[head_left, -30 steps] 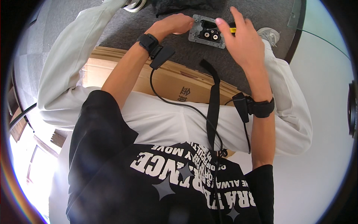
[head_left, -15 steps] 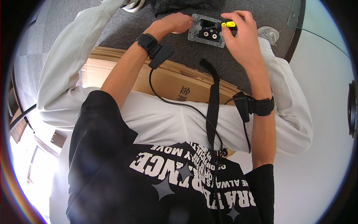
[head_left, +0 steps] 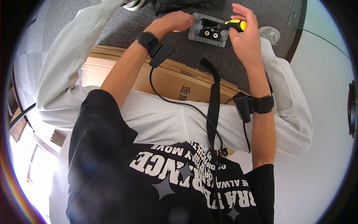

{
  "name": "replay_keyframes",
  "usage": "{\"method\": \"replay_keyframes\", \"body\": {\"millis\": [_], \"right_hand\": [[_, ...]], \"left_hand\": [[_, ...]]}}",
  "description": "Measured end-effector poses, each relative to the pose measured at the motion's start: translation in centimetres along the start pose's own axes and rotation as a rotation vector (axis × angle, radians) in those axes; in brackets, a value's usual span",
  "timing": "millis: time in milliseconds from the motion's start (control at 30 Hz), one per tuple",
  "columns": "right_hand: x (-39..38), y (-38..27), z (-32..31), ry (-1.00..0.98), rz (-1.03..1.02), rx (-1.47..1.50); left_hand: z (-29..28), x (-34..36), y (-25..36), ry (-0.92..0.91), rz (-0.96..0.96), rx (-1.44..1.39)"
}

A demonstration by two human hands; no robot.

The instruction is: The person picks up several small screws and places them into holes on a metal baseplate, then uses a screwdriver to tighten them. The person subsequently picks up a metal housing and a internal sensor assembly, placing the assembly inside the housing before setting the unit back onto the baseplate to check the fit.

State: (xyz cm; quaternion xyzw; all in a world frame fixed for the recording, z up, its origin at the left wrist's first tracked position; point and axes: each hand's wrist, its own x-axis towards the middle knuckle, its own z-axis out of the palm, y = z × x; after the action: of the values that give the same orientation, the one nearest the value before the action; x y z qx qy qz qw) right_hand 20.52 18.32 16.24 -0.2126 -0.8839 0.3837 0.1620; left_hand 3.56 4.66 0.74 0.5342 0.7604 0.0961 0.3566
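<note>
A grey metal housing (head_left: 197, 36) with a black inner part and pale round fittings is at the top centre, above the dark carpet. My left hand (head_left: 175, 21) has curled fingers gripping its left edge. My right hand (head_left: 244, 41) holds a yellow and black screwdriver (head_left: 237, 25) between thumb and fingers, its tip end over the housing's middle. Some of the right fingers are raised above the handle. Black straps with devices and cables sit on both wrists.
Flat cardboard (head_left: 149, 74) lies between my bent legs in white trousers. A black bag or cloth (head_left: 179, 5) is at the top edge. A glass panel (head_left: 317, 37) and a white surface (head_left: 320, 93) are on the right. A black strap (head_left: 212, 93) crosses the cardboard.
My right hand has closed on the screwdriver and shifted a little, bringing more of the handle into view over the housing. My left hand and the housing moved slightly upward.
</note>
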Motion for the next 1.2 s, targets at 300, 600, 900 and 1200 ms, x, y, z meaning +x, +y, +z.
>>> {"method": "replay_keyframes", "body": {"millis": [300, 600, 900, 1200], "right_hand": [[0.0, 0.1, 0.2, -0.042, -0.079, -0.163], [0.3, -1.8, -1.3, -0.129, 0.190, -0.343], [0.6, -2.6, -2.1, -0.132, -0.247, -0.427], [0.5, -2.4, -1.5, -0.029, -0.141, -0.266]], "left_hand": [[-1.8, -0.5, 3.0, 0.167, 0.289, -0.399], [-2.1, 0.0, 6.2, 0.348, 0.468, -0.362], [-4.2, -0.9, 6.7, 0.320, 0.432, -0.440], [-6.9, -0.7, 7.1, 0.149, 0.598, -0.789]]}}
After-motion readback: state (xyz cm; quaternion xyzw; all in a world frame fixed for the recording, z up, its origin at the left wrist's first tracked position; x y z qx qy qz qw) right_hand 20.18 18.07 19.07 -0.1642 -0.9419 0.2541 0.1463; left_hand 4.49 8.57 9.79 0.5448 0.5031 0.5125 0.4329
